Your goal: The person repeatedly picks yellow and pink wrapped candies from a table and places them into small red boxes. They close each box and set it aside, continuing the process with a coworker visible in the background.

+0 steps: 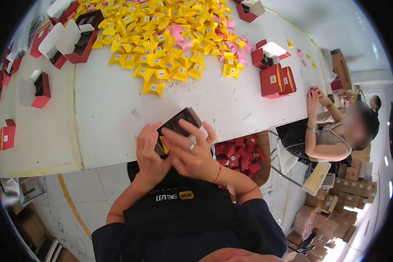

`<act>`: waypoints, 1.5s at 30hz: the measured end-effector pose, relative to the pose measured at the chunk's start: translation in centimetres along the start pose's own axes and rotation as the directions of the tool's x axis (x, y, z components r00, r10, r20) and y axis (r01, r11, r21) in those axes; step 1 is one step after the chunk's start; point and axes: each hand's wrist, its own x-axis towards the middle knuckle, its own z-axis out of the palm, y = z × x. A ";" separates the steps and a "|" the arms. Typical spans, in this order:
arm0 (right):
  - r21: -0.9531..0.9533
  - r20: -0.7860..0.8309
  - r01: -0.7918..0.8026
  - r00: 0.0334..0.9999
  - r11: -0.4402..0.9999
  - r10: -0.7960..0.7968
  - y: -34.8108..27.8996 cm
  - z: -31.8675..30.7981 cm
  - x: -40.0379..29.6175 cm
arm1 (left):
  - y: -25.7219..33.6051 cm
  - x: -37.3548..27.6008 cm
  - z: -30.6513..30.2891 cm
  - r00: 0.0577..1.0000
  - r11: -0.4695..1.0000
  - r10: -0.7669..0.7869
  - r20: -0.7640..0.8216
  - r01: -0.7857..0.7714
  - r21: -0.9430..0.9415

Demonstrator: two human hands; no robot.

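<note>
A dark brown compartment tray (194, 115) is tilted in front of me at the table's near edge. My left hand (151, 160) grips its left side, fingers along the outer wall. Over the tray's open face lies my right hand (191, 149), fingers spread and a ring on one of them. Its fingertips reach into the tray, and whether they pinch anything is hidden. Part of a yellow wrapped packet (165, 144) shows in the tray's near left end, beside my right fingers. Straight beyond the tray is a big heap of yellow packets (157, 60), with pink packets (184, 45) mixed in.
Open red boxes (43, 92) with dark inserts stand at left; more red boxes (271, 82) stand at right on the white table (111, 108). Under its edge is a carton (266, 163) of red pieces. A co-worker (330, 140) sits at right. Cardboard boxes (353, 188) are stacked behind.
</note>
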 end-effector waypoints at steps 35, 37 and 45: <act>-0.059 0.056 -0.048 0.997 0.997 0.051 1.2 -0.1 3.4 | -0.4 0.5 0.5 0.986 0.992 0.129 -0.106 -0.126 0.031; -0.036 0.104 -0.066 0.992 0.997 0.069 1.0 -1.3 4.3 | 0.4 0.9 -0.2 1.000 0.998 -0.007 0.012 0.006 0.069; 0.045 -0.118 0.007 0.993 0.999 -0.001 6.4 -5.2 5.3 | -0.3 -0.3 -0.1 1.000 0.999 -0.004 -0.008 0.004 0.033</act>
